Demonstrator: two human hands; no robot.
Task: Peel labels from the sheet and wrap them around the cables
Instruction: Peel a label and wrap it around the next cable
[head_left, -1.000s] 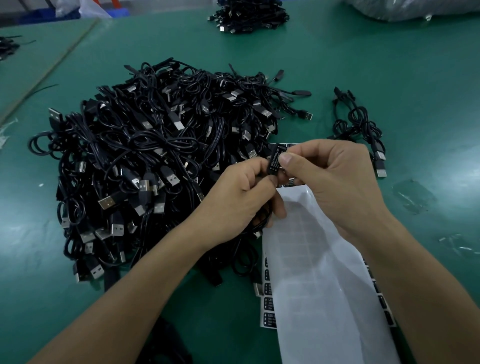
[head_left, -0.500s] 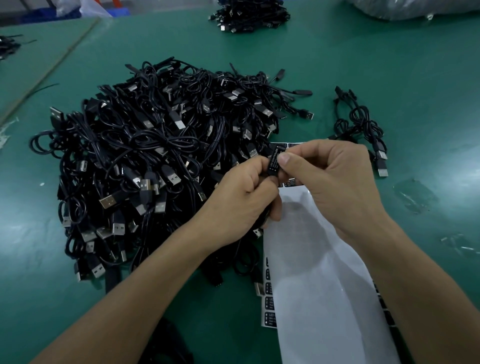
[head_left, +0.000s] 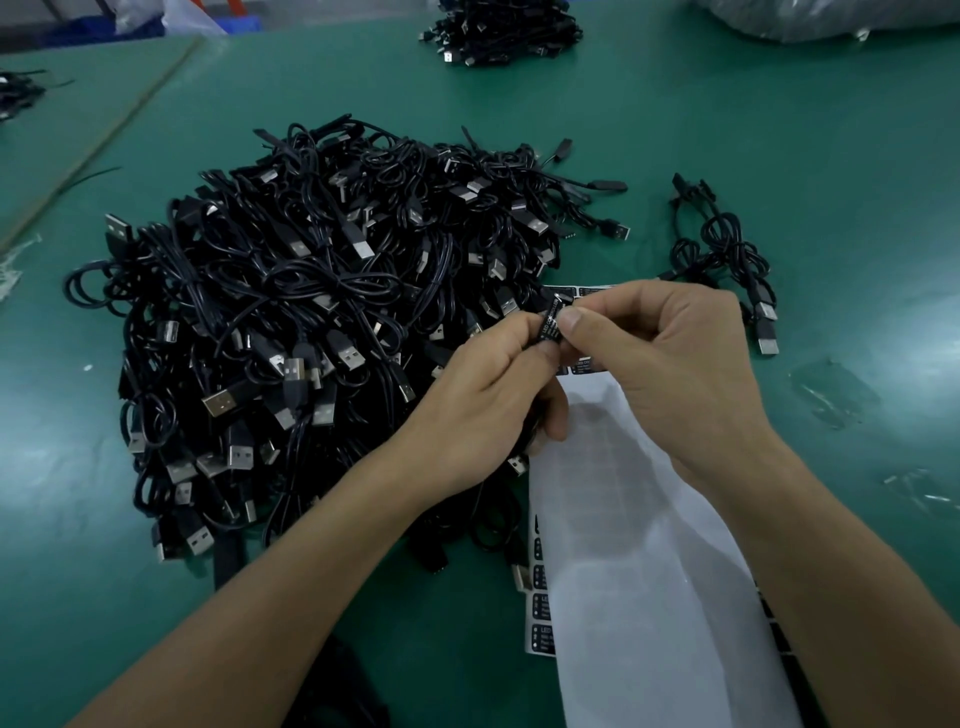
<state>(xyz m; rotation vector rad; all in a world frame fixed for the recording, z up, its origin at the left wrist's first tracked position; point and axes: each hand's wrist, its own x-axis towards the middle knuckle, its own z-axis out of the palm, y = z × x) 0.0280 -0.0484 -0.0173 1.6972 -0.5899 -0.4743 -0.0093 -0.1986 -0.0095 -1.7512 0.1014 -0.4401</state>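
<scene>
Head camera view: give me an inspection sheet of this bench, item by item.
Surface: green table top.
Job's things: black label held up between both hands; label sheet lies below them, white backing folded over, black labels showing at its left edge.
Clutter: shiny scraps on the table at right.
Hands: left hand and right hand both pinch the label; any cable inside it is hidden.
Cables: large black pile at left; small bunch at right; another pile at the far edge.
Surroundings: plastic bag top right; second green table far left.
</scene>
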